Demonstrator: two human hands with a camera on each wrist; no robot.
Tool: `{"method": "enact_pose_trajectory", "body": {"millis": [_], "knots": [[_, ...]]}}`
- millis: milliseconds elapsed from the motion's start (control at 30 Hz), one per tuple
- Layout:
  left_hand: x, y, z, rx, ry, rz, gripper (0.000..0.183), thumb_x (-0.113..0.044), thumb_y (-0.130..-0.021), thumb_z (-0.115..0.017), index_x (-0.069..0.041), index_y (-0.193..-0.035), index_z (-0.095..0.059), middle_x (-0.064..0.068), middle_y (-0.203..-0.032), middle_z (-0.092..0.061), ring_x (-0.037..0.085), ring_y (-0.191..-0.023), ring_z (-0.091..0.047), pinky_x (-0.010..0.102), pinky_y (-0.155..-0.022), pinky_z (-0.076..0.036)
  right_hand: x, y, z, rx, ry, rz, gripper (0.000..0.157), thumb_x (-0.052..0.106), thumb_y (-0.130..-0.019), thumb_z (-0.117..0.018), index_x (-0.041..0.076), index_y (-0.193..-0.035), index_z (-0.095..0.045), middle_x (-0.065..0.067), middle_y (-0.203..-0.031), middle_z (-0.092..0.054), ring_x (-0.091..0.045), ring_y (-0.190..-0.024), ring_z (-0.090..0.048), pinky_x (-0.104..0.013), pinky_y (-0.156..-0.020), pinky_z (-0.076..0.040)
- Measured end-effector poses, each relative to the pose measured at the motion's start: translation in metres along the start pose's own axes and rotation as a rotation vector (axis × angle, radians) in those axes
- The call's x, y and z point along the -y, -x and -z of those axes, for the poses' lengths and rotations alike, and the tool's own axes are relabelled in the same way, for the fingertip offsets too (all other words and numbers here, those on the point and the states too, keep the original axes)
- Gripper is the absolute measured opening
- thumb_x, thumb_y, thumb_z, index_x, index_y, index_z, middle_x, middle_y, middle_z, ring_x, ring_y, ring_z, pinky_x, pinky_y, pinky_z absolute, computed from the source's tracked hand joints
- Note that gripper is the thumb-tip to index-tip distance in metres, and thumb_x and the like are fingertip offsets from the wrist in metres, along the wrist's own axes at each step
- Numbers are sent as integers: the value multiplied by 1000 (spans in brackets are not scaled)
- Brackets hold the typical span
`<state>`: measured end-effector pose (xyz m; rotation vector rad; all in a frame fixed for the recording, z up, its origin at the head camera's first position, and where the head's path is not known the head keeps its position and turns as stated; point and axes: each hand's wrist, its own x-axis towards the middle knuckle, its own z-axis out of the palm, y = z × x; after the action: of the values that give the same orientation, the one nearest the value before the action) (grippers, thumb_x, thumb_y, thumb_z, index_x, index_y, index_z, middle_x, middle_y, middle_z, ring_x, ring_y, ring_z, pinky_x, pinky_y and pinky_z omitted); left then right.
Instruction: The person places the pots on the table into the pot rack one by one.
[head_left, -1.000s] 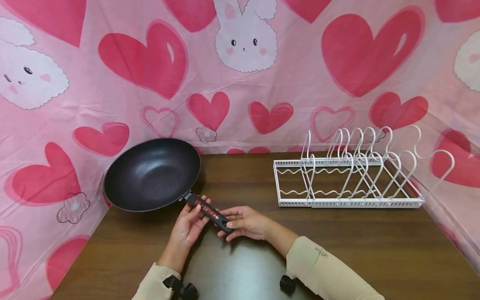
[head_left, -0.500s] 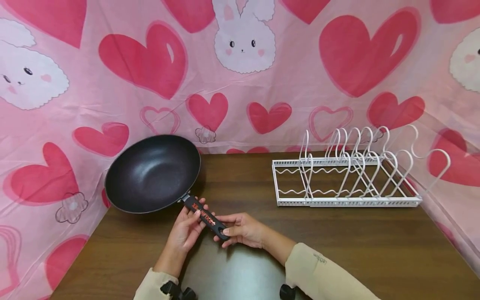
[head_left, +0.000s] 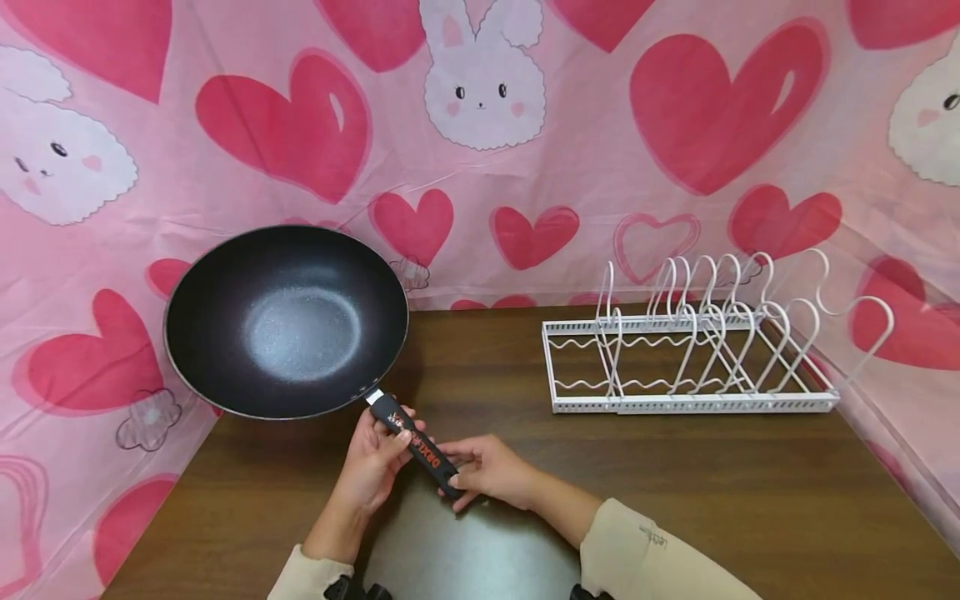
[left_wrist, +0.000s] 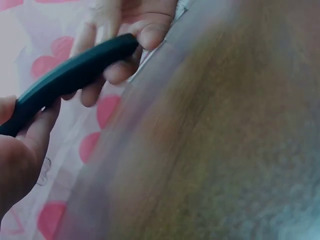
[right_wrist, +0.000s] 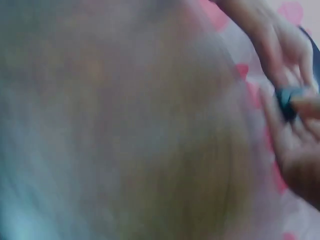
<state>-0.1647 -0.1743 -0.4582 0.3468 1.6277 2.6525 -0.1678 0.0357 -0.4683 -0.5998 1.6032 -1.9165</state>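
A black frying pan with deep sloping sides is held up at the left in the head view, its inside tilted towards me. My left hand grips the black handle close to the pan, thumb on top over the orange lettering. At the handle's far end, my right hand pinches the tip between thumb and fingers. The left wrist view shows the handle from the side, with both hands on it. In the blurred right wrist view, the handle end lies between the right hand's thumb and fingers.
A white metal rack with several upright curved dividers stands at the back right of the brown wooden table. Pink cloth printed with hearts and rabbits hangs behind and at both sides.
The pan has risen and tipped further towards me, so more of its inside shows. The handle's end has dropped lower, and both hands have stayed on it.
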Motion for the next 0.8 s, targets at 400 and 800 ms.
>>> {"method": "enact_pose_trajectory", "body": {"millis": [400,800], "knots": [[-9,0,-18,-5,-220,-53,52,20,-86,-53,9,-130,-28,3,-106,-62,19,-94,-68,38,-81,-57,10,2,-33,-322,901,195,46,8,-78,-81,-2,-120,-66,-12,-106,-71,-5,-82,-63,-20,-69,-51],[-22,-4,-40,14,-330,-114,61,24,-80,-61,8,-132,-34,11,-107,-61,23,-93,-69,31,-83,-55,16,6,-36,-413,803,206,50,4,-74,-83,0,-121,-66,-10,-100,-73,-10,-80,-66,-24,-71,-54]]}}
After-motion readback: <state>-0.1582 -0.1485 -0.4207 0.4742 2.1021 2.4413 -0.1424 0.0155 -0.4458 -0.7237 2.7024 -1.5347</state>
